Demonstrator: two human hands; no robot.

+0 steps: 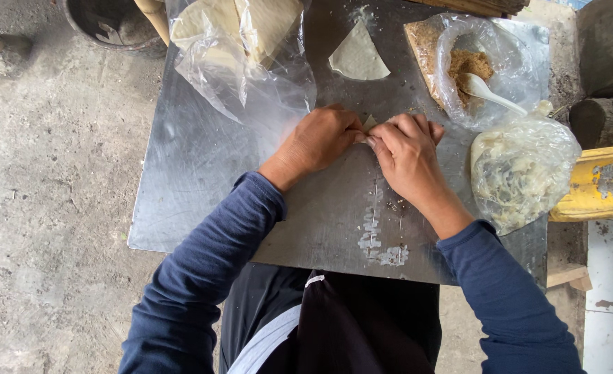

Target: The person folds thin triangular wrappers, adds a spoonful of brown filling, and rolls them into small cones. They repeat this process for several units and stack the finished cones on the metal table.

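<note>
Both the left hand [318,142] and right hand [405,149] are pinching one wrapper [369,123], half-folded, while another wrapper [357,55] is lying flat farther away, not folded yet.

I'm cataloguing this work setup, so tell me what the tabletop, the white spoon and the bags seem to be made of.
The tabletop looks like bare sheet metal: grey, dully reflective, scuffed. The white spoon seems plastic, smooth and uniformly white, though ceramic can't be ruled out. The bags look like thin clear plastic film, crinkled and glinting. The left hand and right hand pinch a pale wrapper, apparently dough.
</note>
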